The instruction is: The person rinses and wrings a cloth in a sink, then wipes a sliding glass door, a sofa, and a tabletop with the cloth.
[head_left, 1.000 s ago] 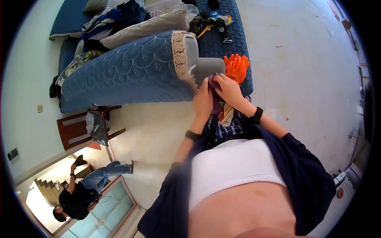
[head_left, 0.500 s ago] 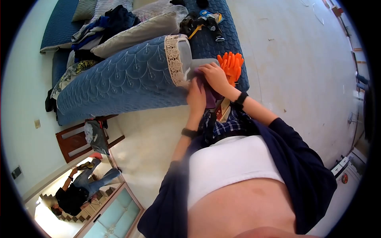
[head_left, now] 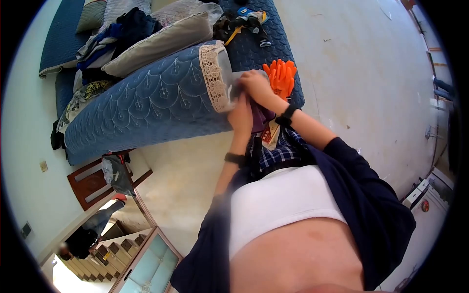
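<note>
Both forearms (head_left: 312, 128) reach up from the lower centre of the frame, a dark band (head_left: 235, 158) on each wrist. Left hand (head_left: 241, 117) points upward, fingertips blurred, grip cannot be told; right hand (head_left: 259, 89) sits above and right of it, fingers bent inward, pinch likewise not determinable. Purple cloth (head_left: 261, 118) lies near frame centre, just below the right hand, right of the left. Beyond, orange gloves (head_left: 282, 80) rest on blue quilted fabric (head_left: 283, 44), upper centre

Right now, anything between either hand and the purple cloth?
Nothing visible. The left hand and right hand are both at the purple cloth. The orange gloves lie beyond the right hand, not in between.
</note>
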Motion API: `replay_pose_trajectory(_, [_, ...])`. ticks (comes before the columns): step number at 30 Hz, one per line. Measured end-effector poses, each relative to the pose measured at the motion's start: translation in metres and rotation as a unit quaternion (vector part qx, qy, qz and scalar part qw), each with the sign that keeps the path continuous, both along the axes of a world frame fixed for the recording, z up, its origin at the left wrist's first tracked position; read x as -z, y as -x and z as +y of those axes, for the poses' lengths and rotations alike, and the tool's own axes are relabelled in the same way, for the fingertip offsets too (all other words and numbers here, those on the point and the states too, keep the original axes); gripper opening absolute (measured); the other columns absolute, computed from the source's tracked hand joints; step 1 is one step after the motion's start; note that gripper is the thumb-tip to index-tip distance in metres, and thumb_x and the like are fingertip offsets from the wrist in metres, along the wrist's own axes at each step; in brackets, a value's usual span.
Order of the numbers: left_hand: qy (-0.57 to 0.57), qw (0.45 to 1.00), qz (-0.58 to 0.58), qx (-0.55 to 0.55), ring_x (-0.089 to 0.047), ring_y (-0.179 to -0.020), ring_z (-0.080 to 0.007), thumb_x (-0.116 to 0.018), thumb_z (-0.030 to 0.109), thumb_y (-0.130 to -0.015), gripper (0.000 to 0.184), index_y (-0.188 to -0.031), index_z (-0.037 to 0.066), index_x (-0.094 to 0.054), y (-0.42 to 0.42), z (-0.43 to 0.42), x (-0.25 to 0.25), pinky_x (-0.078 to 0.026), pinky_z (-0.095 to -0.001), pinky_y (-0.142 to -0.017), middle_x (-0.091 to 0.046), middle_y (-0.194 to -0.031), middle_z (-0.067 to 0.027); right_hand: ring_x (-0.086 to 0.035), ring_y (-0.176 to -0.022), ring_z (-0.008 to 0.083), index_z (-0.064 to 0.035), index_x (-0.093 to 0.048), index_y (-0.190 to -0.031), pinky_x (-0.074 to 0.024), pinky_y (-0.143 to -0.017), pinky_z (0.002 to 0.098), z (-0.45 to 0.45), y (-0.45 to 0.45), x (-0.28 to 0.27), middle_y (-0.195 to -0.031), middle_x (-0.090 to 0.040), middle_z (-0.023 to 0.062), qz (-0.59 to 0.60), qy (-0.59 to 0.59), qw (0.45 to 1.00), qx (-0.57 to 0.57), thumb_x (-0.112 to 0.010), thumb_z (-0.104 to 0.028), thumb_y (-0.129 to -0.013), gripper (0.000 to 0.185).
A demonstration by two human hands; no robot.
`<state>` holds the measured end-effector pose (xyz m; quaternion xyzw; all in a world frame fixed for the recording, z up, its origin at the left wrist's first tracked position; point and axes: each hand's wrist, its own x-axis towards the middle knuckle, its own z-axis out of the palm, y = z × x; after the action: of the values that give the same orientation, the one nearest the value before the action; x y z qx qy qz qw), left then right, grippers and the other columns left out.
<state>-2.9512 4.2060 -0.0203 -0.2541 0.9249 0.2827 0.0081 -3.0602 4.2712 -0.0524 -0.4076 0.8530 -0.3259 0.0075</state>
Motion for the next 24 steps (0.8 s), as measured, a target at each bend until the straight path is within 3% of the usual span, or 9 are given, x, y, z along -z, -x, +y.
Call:
replay_pose_trajectory(5, [0.031, 0.998, -0.056, 0.025, -0.060, -0.081, -0.0324, -0.041, 0.028, -0.093, 0.033, -0.124, 0.021, -0.049, -0.005, -0.003, 0.000, -0.049, -0.0417, -0.064, -0.058, -0.103, -0.0110, -0.054, -0.088, 0.0264, -0.0095, -0.067, -0.087, -0.0455, -0.078, 0.0321, -0.002, 0.004, -0.001, -0.086, -0.058, 0.0077, -0.056, 0.025, 0.998, -0.021, -0.058, -0.003, -0.072, 0.019])
replay_pose_trajectory(9, [0.022, 0.999, 0.010, 0.034, -0.060, -0.079, -0.0325, -0.041, 0.030, -0.093, 0.033, -0.124, 0.020, -0.049, 0.001, 0.006, -0.008, -0.049, -0.0425, -0.063, -0.057, -0.097, -0.0109, -0.055, -0.087, 0.0263, -0.0098, -0.068, -0.085, -0.0473, -0.074, 0.0329, 0.010, 0.018, -0.035, -0.088, -0.059, 0.0086, -0.109, 0.082, 0.986, 0.093, -0.059, 0.000, -0.073, 0.019])
replay_pose_trajectory(12, [0.016, 1.000, 0.003, 0.006, -0.060, -0.079, -0.0321, -0.041, 0.030, -0.093, 0.033, -0.123, 0.018, -0.050, 0.005, 0.009, 0.005, -0.049, -0.0423, -0.062, -0.056, -0.095, -0.0112, -0.056, -0.085, 0.0272, -0.0093, -0.068, -0.088, -0.0479, -0.074, 0.0334, -0.008, 0.027, -0.009, -0.088, -0.059, 0.0084, -0.040, 0.021, 0.998, 0.039, -0.058, -0.002, -0.074, 0.018])
replay_pose_trajectory(13, [0.015, 1.000, -0.010, -0.007, -0.060, -0.078, -0.0318, -0.042, 0.030, -0.093, 0.033, -0.123, 0.018, -0.050, 0.008, 0.008, 0.011, -0.049, -0.0420, -0.062, -0.056, -0.095, -0.0113, -0.057, -0.083, 0.0274, -0.0102, -0.067, -0.090, -0.0482, -0.075, 0.0337, -0.022, 0.027, 0.005, -0.089, -0.059, 0.0076, -0.034, -0.089, 0.995, 0.017, -0.059, -0.005, -0.075, 0.018])
replay_pose_trajectory(15, [0.044, 0.999, -0.011, 0.014, -0.060, -0.078, -0.0313, -0.042, 0.029, -0.093, 0.034, -0.124, 0.018, -0.049, 0.007, 0.005, 0.016, -0.049, -0.0421, -0.062, -0.056, -0.095, -0.0112, -0.058, -0.084, 0.0271, -0.0106, -0.066, -0.091, -0.0484, -0.075, 0.0337, -0.019, 0.043, 0.018, -0.089, -0.059, 0.0072, -0.068, -0.071, 0.995, -0.037, -0.059, -0.007, -0.075, 0.018])
replay_pose_trajectory(17, [0.056, 0.998, -0.015, 0.029, -0.060, -0.078, -0.0311, -0.042, 0.029, -0.093, 0.035, -0.127, 0.019, -0.046, 0.006, 0.002, 0.016, -0.049, -0.0418, -0.062, -0.055, -0.096, -0.0110, -0.059, -0.085, 0.0266, -0.0101, -0.065, -0.089, -0.0488, -0.074, 0.0335, -0.012, 0.053, -0.010, -0.089, -0.058, 0.0074, -0.101, -0.066, 0.985, -0.121, -0.059, -0.008, -0.075, 0.015])
replay_pose_trajectory(20, [0.050, 0.998, -0.011, 0.038, -0.060, -0.079, -0.0313, -0.044, 0.030, -0.092, 0.041, -0.132, 0.021, -0.041, 0.012, 0.002, 0.006, -0.049, -0.0407, -0.061, -0.054, -0.100, -0.0115, -0.059, -0.085, 0.0261, -0.0146, -0.067, -0.084, -0.0495, -0.070, 0.0347, -0.005, 0.051, -0.024, -0.085, -0.060, 0.0048, -0.051, -0.058, 0.997, -0.027, -0.059, -0.024, -0.078, 0.013])
replay_pose_trajectory(21, [0.052, 0.998, -0.006, 0.034, -0.060, -0.079, -0.0315, -0.045, 0.030, -0.092, 0.043, -0.134, 0.021, -0.039, 0.012, 0.004, 0.000, -0.049, -0.0403, -0.060, -0.053, -0.102, -0.0123, -0.059, -0.081, 0.0299, -0.0120, -0.064, -0.084, -0.0487, -0.068, 0.0378, -0.010, 0.050, -0.021, -0.083, -0.060, 0.0082, -0.119, 0.018, 0.988, 0.097, -0.060, -0.023, -0.079, 0.013])
replay_pose_trajectory(24, [0.081, 0.996, 0.006, 0.028, -0.061, -0.080, -0.0318, -0.049, 0.031, -0.090, 0.051, -0.138, 0.022, -0.034, 0.006, 0.012, -0.013, -0.051, -0.0387, -0.057, -0.050, -0.112, -0.0154, -0.059, -0.082, 0.0294, -0.0069, -0.060, -0.087, -0.0487, -0.069, 0.0358, -0.021, 0.060, -0.018, -0.086, -0.059, 0.0110, -0.148, 0.072, 0.970, 0.177, -0.063, -0.012, -0.074, 0.014])
